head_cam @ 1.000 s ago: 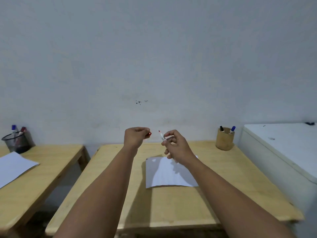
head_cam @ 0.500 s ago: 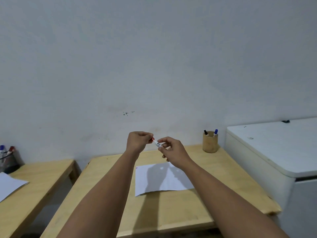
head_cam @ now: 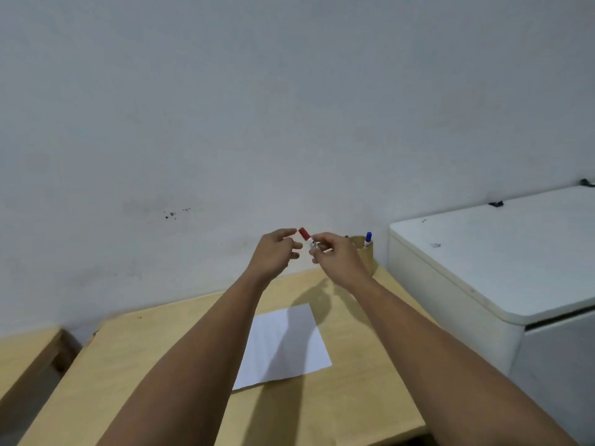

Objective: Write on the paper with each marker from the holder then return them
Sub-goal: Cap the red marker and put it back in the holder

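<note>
Holding the red-capped marker up in front of the wall, my right hand pinches its white barrel between thumb and fingertips, with the red cap pointing up and to the left, tilted away from the hand. My left hand sits just beside the cap with its fingers spread and loose, gripping nothing; the index finger reaches toward the red end, and I cannot tell whether it touches it. Both hands are raised above the far part of the wooden table, well clear of its surface.

On the table below my forearms lies the white paper, flat, partly crossed by the shadows of my arms. I can make out no marks on it from here. At the far right corner of the table stands the round wooden holder, partly hidden behind my right hand. A blue-capped marker stands upright in it, cap up, and a dark tip shows at the holder's rim just left of that, too small for me to name.

To the right of the table sits a white cabinet, its top level with my hands. At the left edge a second wooden table is near the first, with a gap between them
</note>
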The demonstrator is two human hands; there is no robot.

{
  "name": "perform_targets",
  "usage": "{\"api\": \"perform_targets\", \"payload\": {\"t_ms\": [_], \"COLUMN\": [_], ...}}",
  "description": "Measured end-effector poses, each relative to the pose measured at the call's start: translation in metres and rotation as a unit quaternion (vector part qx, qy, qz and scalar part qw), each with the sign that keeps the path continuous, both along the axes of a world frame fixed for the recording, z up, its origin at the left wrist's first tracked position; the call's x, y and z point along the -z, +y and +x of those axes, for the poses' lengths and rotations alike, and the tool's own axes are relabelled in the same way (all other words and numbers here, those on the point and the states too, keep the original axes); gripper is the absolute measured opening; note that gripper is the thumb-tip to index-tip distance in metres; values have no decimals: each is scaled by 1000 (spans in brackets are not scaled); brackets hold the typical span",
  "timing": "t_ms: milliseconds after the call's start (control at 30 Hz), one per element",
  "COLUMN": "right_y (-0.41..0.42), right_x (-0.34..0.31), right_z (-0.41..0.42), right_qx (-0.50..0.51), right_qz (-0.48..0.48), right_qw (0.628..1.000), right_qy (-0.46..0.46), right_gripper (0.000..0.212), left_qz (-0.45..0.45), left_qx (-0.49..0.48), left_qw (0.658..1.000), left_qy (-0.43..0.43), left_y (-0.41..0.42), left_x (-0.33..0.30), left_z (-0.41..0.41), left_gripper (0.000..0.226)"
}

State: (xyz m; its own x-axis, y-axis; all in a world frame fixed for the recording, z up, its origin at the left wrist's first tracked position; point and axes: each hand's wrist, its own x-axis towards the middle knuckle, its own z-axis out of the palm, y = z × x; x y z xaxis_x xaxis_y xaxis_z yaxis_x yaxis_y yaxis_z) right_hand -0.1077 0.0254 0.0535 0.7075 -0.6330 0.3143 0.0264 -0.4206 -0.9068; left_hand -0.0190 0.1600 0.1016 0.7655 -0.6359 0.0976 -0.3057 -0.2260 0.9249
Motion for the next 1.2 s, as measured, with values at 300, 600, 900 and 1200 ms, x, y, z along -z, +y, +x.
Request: {"api": "perform_targets", "payload": {"t_ms": [300,600,900,1200], "right_y": [-134,-160,-155,-160], "right_x": [-24,33,51,24], "right_z": [28,39,27,25], "right_qx": [135,114,153,121], "right_qz": [-34,-109,-288,-312], "right_qw": [989,984,931,913], "right_qy": [-51,80,166,232], "right_gripper": [12,22,37,27], "left_qz": [100,70,55,101], "left_qx": [36,55,31,37], "left_qw": [993,995,995,990], "left_qy": [-50,-53,-73,-95], "left_y": [-121,-179,-183,-181], "left_x": [92,136,142,130], "left_z": [24,30,26,21], "left_gripper": [91,98,64,76]}}
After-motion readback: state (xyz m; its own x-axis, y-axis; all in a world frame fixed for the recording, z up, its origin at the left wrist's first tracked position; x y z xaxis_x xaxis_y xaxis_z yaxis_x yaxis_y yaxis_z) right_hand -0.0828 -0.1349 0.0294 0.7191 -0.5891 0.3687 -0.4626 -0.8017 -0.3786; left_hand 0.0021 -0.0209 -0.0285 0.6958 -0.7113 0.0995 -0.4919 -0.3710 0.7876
